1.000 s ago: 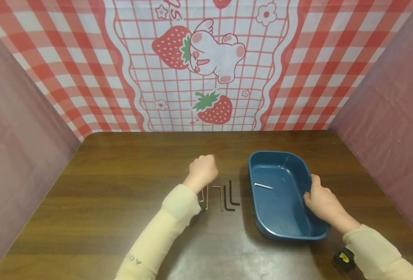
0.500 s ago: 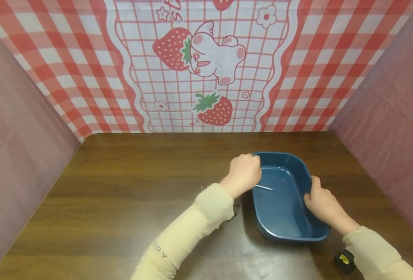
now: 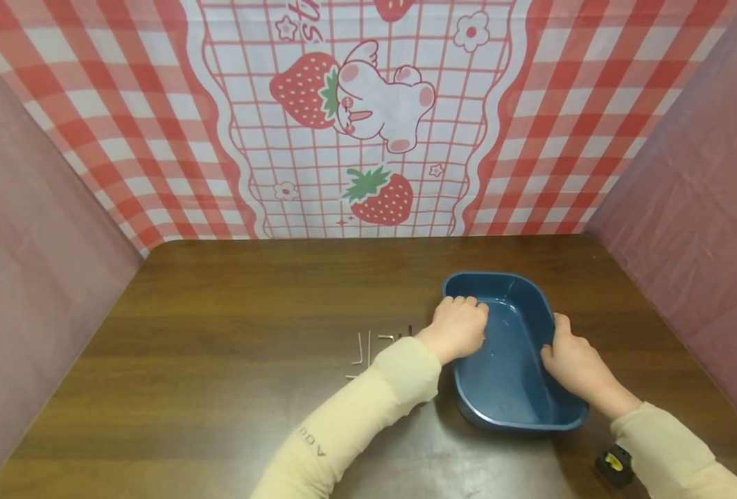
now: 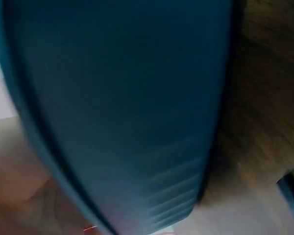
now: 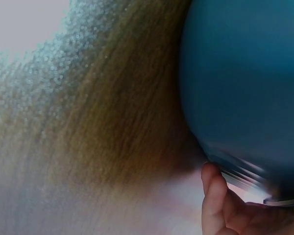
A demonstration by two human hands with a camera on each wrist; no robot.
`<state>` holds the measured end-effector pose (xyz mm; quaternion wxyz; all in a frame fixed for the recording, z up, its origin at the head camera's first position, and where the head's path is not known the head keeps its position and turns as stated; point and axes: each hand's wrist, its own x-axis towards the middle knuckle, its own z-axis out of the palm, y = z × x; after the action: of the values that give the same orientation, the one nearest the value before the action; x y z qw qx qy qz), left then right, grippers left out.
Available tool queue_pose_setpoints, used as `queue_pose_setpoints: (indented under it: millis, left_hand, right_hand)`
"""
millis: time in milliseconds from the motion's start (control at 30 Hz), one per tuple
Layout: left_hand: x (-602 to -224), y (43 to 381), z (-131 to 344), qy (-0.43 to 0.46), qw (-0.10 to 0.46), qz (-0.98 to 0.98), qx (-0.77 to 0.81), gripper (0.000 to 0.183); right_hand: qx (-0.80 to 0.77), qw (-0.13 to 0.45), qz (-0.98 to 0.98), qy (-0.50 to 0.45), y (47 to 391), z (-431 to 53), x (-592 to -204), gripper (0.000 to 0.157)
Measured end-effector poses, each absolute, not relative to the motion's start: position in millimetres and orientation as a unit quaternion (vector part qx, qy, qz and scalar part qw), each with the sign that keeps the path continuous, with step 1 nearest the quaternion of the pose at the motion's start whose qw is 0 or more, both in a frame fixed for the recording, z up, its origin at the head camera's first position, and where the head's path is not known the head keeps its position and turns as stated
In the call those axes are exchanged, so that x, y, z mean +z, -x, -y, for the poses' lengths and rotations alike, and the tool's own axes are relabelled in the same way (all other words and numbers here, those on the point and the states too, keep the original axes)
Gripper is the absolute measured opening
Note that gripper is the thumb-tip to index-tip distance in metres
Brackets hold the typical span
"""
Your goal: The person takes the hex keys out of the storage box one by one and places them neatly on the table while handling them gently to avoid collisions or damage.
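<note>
My right hand (image 3: 573,357) grips the right rim of a blue plastic tray (image 3: 505,416), thumb inside and fingers outside. In the right wrist view, fingers (image 5: 214,198) lie against the tray's outer wall (image 5: 245,88). My left hand (image 3: 458,326) reaches over the left rim, its fingers bent down into the tray. Its fingertips, and anything between them, are hidden. The left wrist view shows mostly the tray's outer side (image 4: 122,107), with part of the hand (image 4: 12,161) beyond the rim. Several L-shaped hex keys (image 3: 360,350) lie left of the tray, partly covered by the left sleeve.
The dark wooden table (image 3: 218,333) carries everything. A checked strawberry cloth (image 3: 380,138) hangs along the back edge, and pink cloth (image 3: 680,173) hangs at the sides. A small black device with a yellow mark (image 3: 616,463) sits by the right cuff.
My left hand has moved right from above the hex keys, across the tray's left rim and into the tray. It now covers the silvery key that lay inside. The right hand keeps its place.
</note>
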<state>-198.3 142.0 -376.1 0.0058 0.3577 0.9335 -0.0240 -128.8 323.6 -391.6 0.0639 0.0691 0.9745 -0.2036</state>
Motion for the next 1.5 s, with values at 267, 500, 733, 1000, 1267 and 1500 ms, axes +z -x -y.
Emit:
queue_pose_setpoints:
  millis: [267, 500, 733, 1000, 1267, 1500]
  left_hand:
    - [-385.3, 196.3, -151.1, -0.352, 0.026, -0.933, -0.075, 0.033]
    - [-394.1, 191.2, -156.8, -0.353, 0.013, -0.93, -0.1, 0.032]
    - [-399.0, 188.3, -158.2, -0.36, -0.02, -0.926, -0.111, 0.025]
    - [-399.7, 188.8, -157.6, -0.369, -0.022, -0.925, -0.087, 0.019]
    - [-399.4, 189.8, -157.8, -0.372, -0.015, -0.925, -0.069, 0.016]
    - [-401.2, 190.7, -158.0, -0.376, -0.018, -0.924, -0.064, 0.016]
  right_hand:
    - [-0.187, 0.039, -0.98, -0.06, 129.6, -324.6, -395.2, 0.06]
    - [-0.19, 0.045, -0.979, -0.059, 130.5, -325.4, -394.5, 0.062]
    - [-0.192, 0.044, -0.979, -0.059, 129.7, -325.5, -393.7, 0.062]
    - [-0.192, 0.05, -0.978, -0.063, 130.2, -327.0, -395.5, 0.062]
    - [-0.192, 0.053, -0.978, -0.065, 130.8, -327.7, -396.0, 0.062]
    - [-0.194, 0.059, -0.977, -0.068, 130.4, -326.7, -394.3, 0.063]
